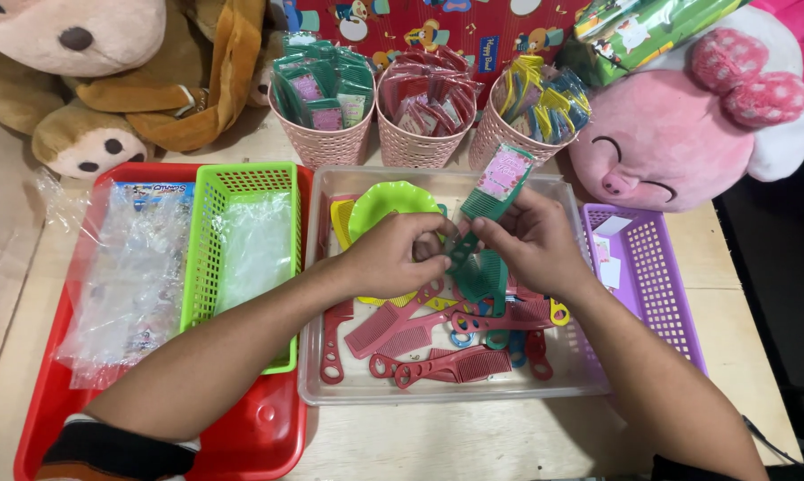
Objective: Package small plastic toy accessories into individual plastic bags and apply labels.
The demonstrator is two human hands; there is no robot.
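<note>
My left hand (393,254) and my right hand (531,240) meet over a clear plastic bin (438,390). Between them they hold a green comb (473,258); its upper end sits in a clear sleeve with a pink card (502,183). My left fingers pinch the comb's lower handle, and my right fingers grip the sleeve and comb from the right. Below the hands the bin holds several loose red combs (438,361), some green and yellow ones and a green scalloped plate (389,203).
Three pink baskets (415,147) of packed combs stand behind the bin. A green basket (242,258) with clear sleeves sits on a red tray (259,428) at left, beside more plastic bags (130,276). A purple basket (651,276) lies at right. Plush toys (678,134) line the back.
</note>
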